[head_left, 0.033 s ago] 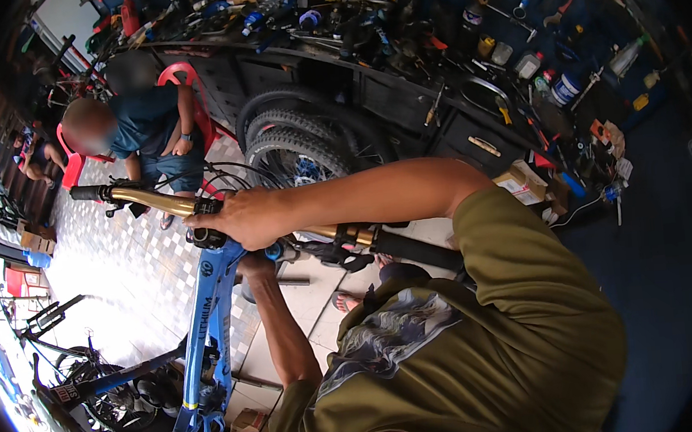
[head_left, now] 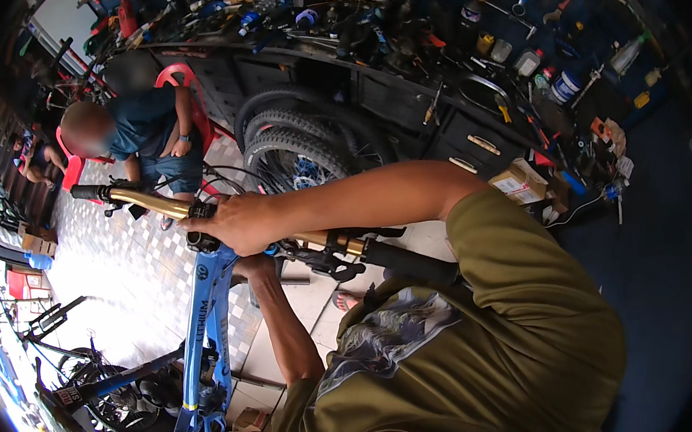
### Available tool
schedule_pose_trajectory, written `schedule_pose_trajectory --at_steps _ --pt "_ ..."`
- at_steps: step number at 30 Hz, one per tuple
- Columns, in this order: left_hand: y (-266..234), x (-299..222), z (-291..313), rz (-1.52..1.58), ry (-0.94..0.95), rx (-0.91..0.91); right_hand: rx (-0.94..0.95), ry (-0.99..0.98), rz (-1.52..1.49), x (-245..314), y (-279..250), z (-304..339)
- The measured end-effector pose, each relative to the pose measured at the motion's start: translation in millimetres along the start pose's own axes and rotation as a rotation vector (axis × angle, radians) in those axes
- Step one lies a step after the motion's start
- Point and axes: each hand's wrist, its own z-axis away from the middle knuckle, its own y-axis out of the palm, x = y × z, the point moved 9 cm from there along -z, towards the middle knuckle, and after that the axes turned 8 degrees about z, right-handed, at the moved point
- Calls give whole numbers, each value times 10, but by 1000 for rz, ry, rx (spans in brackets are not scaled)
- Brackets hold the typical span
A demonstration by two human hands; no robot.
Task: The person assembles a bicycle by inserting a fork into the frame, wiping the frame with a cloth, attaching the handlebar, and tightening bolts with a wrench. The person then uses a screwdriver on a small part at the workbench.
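Observation:
A blue mountain bike frame (head_left: 204, 311) stands in front of me, with a gold handlebar (head_left: 147, 202) running across its front end. My right hand (head_left: 241, 223) is closed over the black stem (head_left: 202, 238) at the middle of that bar, fingers reaching over its top. Below it, my left hand (head_left: 253, 265) lies behind the frame's head tube (head_left: 217, 263), its fingers hidden. A black grip (head_left: 408, 265) and a brake lever (head_left: 334, 263) sit on the bar's right part, under my right forearm. Another black grip (head_left: 90, 191) caps the far left end.
Loose wheels with knobbly tires (head_left: 295, 148) lean against a dark workbench (head_left: 389, 97) crowded with tools. Someone (head_left: 153, 130) sits on a red chair (head_left: 204, 121) beyond the bar. Another bike (head_left: 122, 382) stands at lower left. A cardboard box (head_left: 517, 182) is to the right.
The handlebar's right end has come slightly nearer to me, with small shifts in my right hand and forearm. A second pale drawer handle now shows above my forearm.

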Motion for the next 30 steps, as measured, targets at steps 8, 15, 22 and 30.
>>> schedule_pose_trajectory --at_steps 8,15,22,30 --pt "270 101 -18 130 202 80 -169 -25 -35 -315 -553 426" --pt "-263 -102 -171 121 366 -246 -689 349 -343 -3105 -1406 2376" --pt "-751 -40 -342 -30 325 -346 -902 1123 -82 -6529 -530 4192" --pt "-985 -249 317 -122 379 -489 -619 1095 -210 -7512 84 3699"
